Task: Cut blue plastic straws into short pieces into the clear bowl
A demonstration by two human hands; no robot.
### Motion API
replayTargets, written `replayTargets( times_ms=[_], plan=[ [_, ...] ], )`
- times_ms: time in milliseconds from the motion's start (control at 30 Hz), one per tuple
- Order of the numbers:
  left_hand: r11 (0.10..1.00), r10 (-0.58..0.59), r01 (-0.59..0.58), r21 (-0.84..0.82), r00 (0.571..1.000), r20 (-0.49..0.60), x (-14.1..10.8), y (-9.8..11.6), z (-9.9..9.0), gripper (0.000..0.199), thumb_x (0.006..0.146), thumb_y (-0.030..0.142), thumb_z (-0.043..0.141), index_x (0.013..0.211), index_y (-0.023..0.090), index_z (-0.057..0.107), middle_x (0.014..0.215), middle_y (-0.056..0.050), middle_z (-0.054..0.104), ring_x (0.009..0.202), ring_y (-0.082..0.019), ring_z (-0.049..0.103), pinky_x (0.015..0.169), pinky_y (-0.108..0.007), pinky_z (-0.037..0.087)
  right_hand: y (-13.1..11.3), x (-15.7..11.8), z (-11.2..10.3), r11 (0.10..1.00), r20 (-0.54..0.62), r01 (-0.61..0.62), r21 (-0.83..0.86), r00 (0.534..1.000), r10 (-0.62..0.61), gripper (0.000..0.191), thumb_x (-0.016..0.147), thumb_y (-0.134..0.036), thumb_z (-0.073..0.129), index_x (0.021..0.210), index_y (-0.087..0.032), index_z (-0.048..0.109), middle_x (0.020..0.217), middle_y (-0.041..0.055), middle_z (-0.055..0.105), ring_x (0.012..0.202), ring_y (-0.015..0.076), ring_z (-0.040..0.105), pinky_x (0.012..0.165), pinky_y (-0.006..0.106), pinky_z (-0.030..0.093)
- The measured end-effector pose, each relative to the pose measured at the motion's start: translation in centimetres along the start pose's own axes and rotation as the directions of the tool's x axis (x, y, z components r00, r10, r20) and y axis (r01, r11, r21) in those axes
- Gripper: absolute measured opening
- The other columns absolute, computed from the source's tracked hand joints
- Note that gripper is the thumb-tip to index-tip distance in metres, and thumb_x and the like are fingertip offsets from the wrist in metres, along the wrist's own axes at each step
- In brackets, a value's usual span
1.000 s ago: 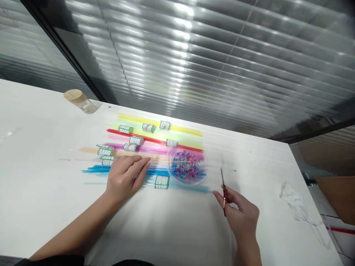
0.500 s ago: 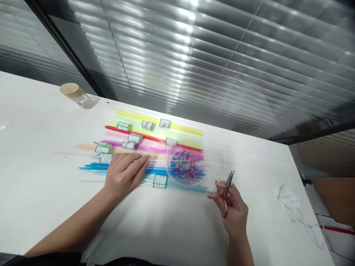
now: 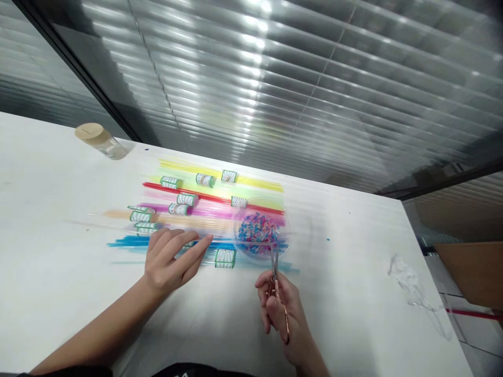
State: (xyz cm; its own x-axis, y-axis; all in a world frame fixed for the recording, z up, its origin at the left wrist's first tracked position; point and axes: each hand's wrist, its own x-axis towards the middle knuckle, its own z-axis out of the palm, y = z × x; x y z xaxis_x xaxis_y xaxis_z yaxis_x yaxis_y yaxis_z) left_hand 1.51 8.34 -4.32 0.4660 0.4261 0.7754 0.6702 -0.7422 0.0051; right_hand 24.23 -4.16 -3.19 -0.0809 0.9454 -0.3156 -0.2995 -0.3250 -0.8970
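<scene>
A thin, pale straw is pinched between the thumb and fingers of my left hand, its right end reaching over a round clear container. Small blue, pink and red cut pieces lie in that container. My right hand holds scissors with copper-coloured handles, their blades parted at the straw's right end. Beneath and behind my left hand lie bundles of long straws: blue, orange, purple, red and yellow, several with white-and-green paper wraps.
A jar with a tan lid stands at the back left of the white table. Crumpled clear plastic lies on the right. A small blue piece rests right of the container. Window blinds rise behind the table.
My right hand has moved left with the scissors, from beside the container to its front edge, and the blades have opened. The straw in my left hand has shifted slightly down.
</scene>
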Motion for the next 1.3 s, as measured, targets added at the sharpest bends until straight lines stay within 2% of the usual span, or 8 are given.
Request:
replayTargets(
  times_ms=[233,467,667,767,900,1067,1200,1300],
  plan=[
    [1.000,0.029,-0.029,0.002,1.000,-0.011,-0.6,0.0,0.1,0.035,0.078,0.012,0.069,0.108,0.029,0.066,0.079,-0.003,0.068,0.067,-0.018,0.062,0.062,-0.032,0.046,-0.7,0.9,0.5,1.000,-0.024,-0.016,0.012,1.000,0.017,0.048,0.076,-0.062,0.071,0.089,-0.018,0.056,0.061,-0.0074,0.047,0.033,0.0013,0.029,0.033,0.016,0.021],
    [1.000,0.030,-0.030,-0.001,0.999,-0.009,-0.4,0.1,-0.1,0.033,0.079,0.013,0.067,0.108,0.029,0.065,0.079,-0.002,0.068,0.065,-0.017,0.062,0.061,-0.031,0.045,-1.1,1.5,0.7,0.996,-0.072,-0.069,0.056,0.995,0.073,0.047,0.072,-0.059,0.076,0.087,-0.017,0.059,0.060,-0.0073,0.051,0.028,-0.0008,0.028,0.028,0.015,0.021],
    [0.999,0.052,-0.052,-0.016,0.999,-0.017,-0.3,0.1,-0.1,0.032,0.077,0.010,0.070,0.105,0.024,0.067,0.078,-0.004,0.067,0.066,-0.018,0.061,0.061,-0.032,0.045,-1.2,1.3,0.6,0.992,-0.087,-0.101,0.076,0.990,0.107,0.044,0.071,-0.054,0.079,0.086,-0.017,0.060,0.060,-0.0077,0.051,0.030,-0.0022,0.025,0.028,0.013,0.019],
    [0.997,0.074,-0.076,-0.023,0.995,-0.068,-0.3,0.0,0.1,0.028,0.076,0.010,0.071,0.102,0.022,0.068,0.078,-0.005,0.067,0.064,-0.017,0.060,0.060,-0.031,0.043,-1.2,1.3,0.4,0.992,-0.097,-0.119,0.040,0.988,0.122,0.043,0.073,-0.053,0.078,0.085,-0.016,0.060,0.058,-0.0082,0.049,0.031,-0.0027,0.023,0.028,0.011,0.017],
    [0.997,0.062,-0.065,-0.030,0.994,-0.089,-0.3,0.0,0.2,0.027,0.075,0.010,0.073,0.100,0.021,0.070,0.077,-0.004,0.067,0.064,-0.016,0.059,0.061,-0.029,0.043,-1.2,1.2,0.3,0.992,-0.096,-0.123,-0.017,0.988,0.121,0.045,0.075,-0.055,0.076,0.085,-0.015,0.060,0.057,-0.0068,0.052,0.028,-0.0031,0.026,0.027,0.011,0.012],
    [0.999,0.034,-0.038,-0.037,0.995,-0.097,-0.3,0.0,0.2,0.030,0.072,0.008,0.075,0.100,0.020,0.070,0.077,-0.005,0.066,0.063,-0.015,0.057,0.060,-0.029,0.041,-1.1,0.8,-0.5,0.997,-0.138,-0.076,0.008,0.987,0.077,0.042,0.079,-0.055,0.073,0.089,-0.016,0.059,0.057,-0.0090,0.048,0.027,-0.0035,0.025,0.027,0.011,0.017],
    [0.999,0.021,-0.024,-0.033,0.996,-0.091,-0.4,-0.2,0.3,0.032,0.072,0.008,0.075,0.101,0.021,0.070,0.078,-0.004,0.066,0.063,-0.015,0.057,0.060,-0.029,0.041,-1.2,0.4,-0.8,1.000,-0.028,0.023,0.013,0.999,-0.023,0.045,0.081,-0.059,0.068,0.089,-0.016,0.060,0.058,-0.0085,0.045,0.031,-0.0016,0.031,0.031,0.011,0.023],
    [0.999,0.020,-0.023,-0.028,0.996,-0.091,-0.4,-0.2,0.2,0.032,0.072,0.008,0.075,0.101,0.021,0.070,0.079,-0.004,0.067,0.063,-0.015,0.058,0.061,-0.030,0.041,-1.4,0.6,-0.2,1.000,0.042,-0.017,0.020,0.999,0.017,0.045,0.081,-0.060,0.069,0.087,-0.016,0.059,0.057,-0.0082,0.045,0.032,-0.0011,0.031,0.031,0.012,0.023]
  ],
)
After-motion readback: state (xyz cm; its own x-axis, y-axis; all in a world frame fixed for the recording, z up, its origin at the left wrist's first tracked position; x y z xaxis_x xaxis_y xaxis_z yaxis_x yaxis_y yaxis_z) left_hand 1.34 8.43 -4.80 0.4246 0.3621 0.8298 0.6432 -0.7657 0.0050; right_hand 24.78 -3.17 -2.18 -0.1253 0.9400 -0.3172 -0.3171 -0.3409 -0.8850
